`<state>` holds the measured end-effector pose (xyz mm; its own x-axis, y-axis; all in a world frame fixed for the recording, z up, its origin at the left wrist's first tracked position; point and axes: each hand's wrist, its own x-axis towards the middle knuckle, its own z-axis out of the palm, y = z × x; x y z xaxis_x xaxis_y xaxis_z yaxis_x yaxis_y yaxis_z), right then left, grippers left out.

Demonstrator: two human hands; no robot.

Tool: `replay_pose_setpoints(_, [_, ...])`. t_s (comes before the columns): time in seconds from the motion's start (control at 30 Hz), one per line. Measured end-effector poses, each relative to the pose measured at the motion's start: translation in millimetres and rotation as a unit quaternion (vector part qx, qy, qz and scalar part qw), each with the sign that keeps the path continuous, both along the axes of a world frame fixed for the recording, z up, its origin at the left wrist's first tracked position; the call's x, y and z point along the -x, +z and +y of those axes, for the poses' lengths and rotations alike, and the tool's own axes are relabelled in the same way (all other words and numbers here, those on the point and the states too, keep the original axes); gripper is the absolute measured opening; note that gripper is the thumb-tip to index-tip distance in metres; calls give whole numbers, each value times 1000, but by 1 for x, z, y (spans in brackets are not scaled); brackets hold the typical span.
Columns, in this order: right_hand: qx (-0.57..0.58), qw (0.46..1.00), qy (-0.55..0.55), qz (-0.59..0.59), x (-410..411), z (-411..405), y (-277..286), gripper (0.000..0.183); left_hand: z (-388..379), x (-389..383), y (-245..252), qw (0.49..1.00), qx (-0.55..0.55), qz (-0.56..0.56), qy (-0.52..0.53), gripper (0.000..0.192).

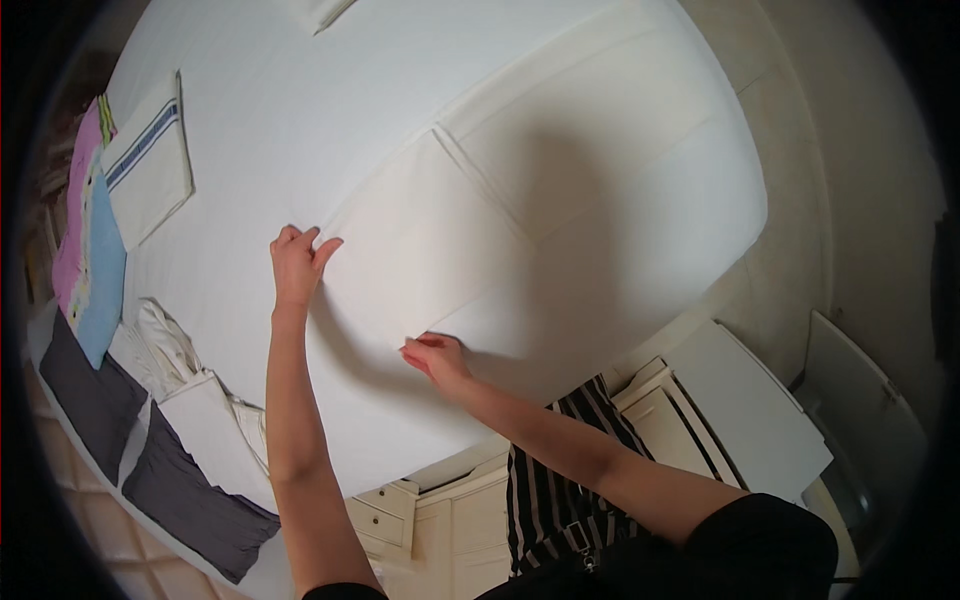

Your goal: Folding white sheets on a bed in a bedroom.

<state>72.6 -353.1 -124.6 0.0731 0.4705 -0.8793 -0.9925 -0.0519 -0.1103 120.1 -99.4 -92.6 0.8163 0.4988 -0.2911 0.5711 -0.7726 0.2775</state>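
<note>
A long cream cloth [420, 225] lies flat across a bed covered with a white sheet [300, 135]. A doubled crease or seam crosses the cloth near its middle. At the near end's upper corner, my left hand [296, 262] grips the edge, thumb over the fabric and fingers curled. My right hand [441, 361] pinches the lower corner of that same end between thumb and fingers. The cloth's short edge runs between both hands. A dark shadow falls over the cloth's right part and the sheet.
Left on the bed lie a folded cream cloth with blue stripes [150, 157], a pink and blue pillow [101, 247], crumpled cream fabric [210, 412] and dark grey fabric [187, 495]. Another folded cloth [322, 11] sits at the top. Cream cabinets [472, 517] stand beside the bed.
</note>
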Motion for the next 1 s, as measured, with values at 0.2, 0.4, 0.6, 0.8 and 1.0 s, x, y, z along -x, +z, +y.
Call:
replay_pose_setpoints(0.2, [136, 839, 142, -507, -144, -123, -11, 28, -74, -32, 12, 965, -123, -218, 83, 29])
replay_pose_setpoints(0.4, [98, 883, -174, -425, -311, -125, 17, 22, -119, -107, -9, 976, -43, -208, -40, 44])
replay_pose_setpoints(0.6, [102, 919, -128, -359, -324, -118, 3, 19, -114, -119, -24, 987, -72, -140, -38, 54])
replay_pose_setpoints(0.8, [20, 912, -284, -295, -389, -101, 9, 37, -150, -134, -27, 984, -78, -158, 13, 62])
replay_pose_setpoints(1.0, [-108, 931, -285, -200, -414, -117, 23, 46, -165, -158, -29, 979, -91, -172, 54, 66])
